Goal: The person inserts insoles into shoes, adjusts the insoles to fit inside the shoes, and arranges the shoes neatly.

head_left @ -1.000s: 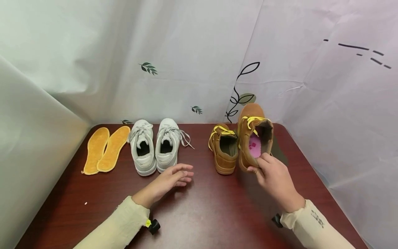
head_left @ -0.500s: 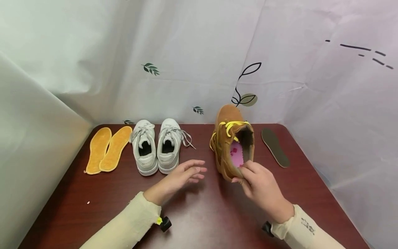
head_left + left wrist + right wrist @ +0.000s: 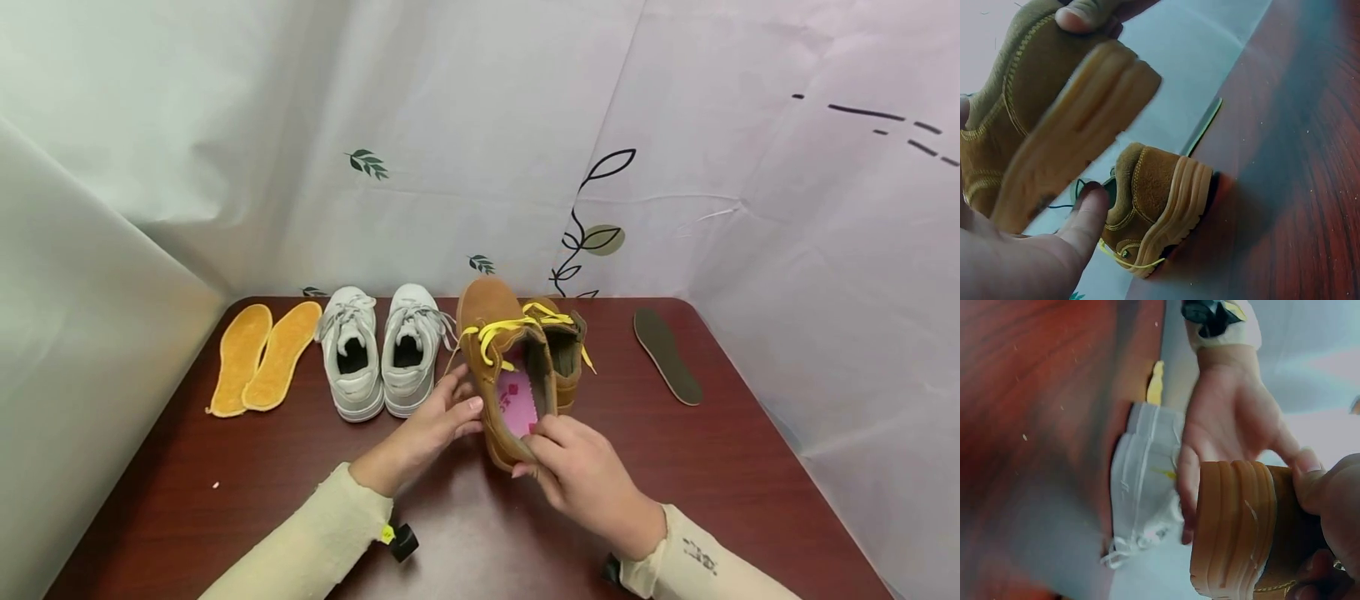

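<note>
My right hand (image 3: 588,479) pinches the heel collar of a tan suede shoe (image 3: 486,317) with yellow laces, its thumb outside and fingers at the opening. The shoe is held tilted above the table, toe pointing away, and a pink insole (image 3: 517,407) shows inside. My left hand (image 3: 420,429) reaches to the shoe's left side with its fingers spread; in the left wrist view its palm faces the shoe's pale ridged sole (image 3: 1079,128). The matching tan shoe (image 3: 1154,194) stands on the table behind, partly hidden in the head view.
White sneakers (image 3: 350,379) stand left of the held shoe, toes to the back. Two overlapping orange insoles (image 3: 242,354) lie at the far left. A dark insole (image 3: 666,354) lies on the right. White sheeting (image 3: 420,125) bounds the red-brown table (image 3: 697,492).
The held tan shoe has moved left, passing in front of its mate and away from the dark insole. My left hand has come right to meet its side.
</note>
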`<state>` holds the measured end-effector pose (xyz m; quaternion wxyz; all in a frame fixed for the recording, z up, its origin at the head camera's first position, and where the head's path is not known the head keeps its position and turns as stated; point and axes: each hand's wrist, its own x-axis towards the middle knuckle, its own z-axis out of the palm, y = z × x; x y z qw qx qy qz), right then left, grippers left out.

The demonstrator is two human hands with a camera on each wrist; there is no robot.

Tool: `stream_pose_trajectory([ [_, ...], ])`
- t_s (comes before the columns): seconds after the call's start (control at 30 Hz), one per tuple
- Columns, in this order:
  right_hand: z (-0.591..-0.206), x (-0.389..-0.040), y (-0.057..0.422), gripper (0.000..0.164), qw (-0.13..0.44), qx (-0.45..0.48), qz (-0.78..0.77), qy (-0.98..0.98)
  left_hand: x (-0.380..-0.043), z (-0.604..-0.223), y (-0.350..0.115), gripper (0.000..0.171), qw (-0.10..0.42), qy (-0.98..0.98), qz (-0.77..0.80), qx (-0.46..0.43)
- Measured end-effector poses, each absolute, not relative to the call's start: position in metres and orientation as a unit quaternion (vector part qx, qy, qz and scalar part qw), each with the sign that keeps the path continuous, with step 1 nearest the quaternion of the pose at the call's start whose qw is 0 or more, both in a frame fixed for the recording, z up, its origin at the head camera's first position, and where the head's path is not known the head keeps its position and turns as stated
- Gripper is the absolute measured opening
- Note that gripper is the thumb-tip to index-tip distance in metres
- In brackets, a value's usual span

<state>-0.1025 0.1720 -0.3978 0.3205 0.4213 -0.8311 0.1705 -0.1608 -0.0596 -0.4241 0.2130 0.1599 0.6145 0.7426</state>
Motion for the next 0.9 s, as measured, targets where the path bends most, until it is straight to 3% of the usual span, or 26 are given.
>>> stream_pose_trajectory([
  [0.17,-0.409,-0.100,0.166,0.021,0.294,0.420,0.170,-0.842,-0.162,-0.426,-0.059,0.097,0.203,0.629,0.737,0.145],
  [0.9,-0.448,-0.107,0.155,0.022,0.216,0.399,0.178,-0.873,-0.173,-0.467,-0.067,0.068,0.228,0.676,0.689,0.125],
])
